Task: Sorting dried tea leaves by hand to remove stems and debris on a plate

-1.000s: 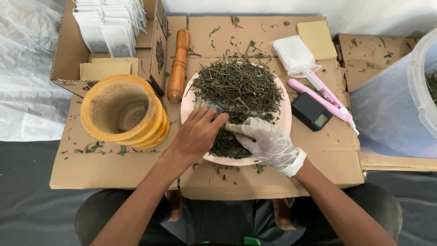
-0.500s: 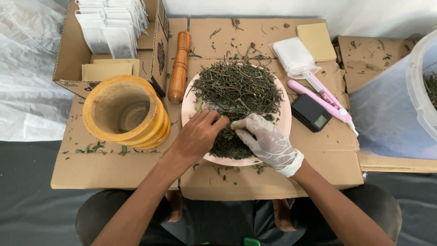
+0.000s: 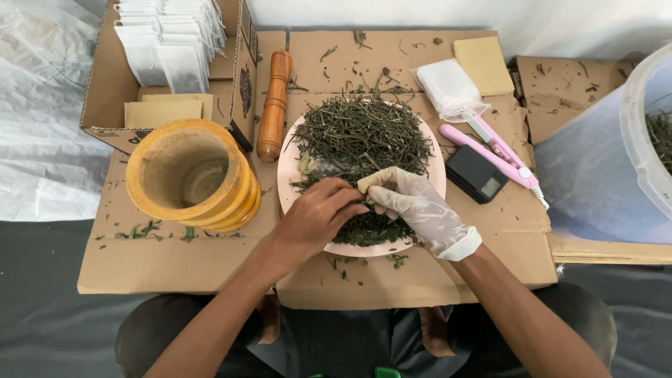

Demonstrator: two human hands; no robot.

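Here both hands meet over the herbs [image 3: 360, 133] on the plate [image 3: 287, 175] — left hand [image 3: 315, 220] curled, pinching stems; gloved right hand [image 3: 413, 206] half-closed on a small bag [image 3: 364, 184]. Filling step, seemingly — next needs the bag's mouth held open.

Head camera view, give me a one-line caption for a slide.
Bare left hand and gloved right hand meet over dried green herbs on a pink plate, beside a wooden mortar.

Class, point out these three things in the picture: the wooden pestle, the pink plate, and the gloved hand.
wooden pestle [image 3: 274, 105], head view, middle of its shaft.
pink plate [image 3: 285, 168], head view, bare left rim.
gloved right hand [image 3: 418, 208], head view, back of the hand.
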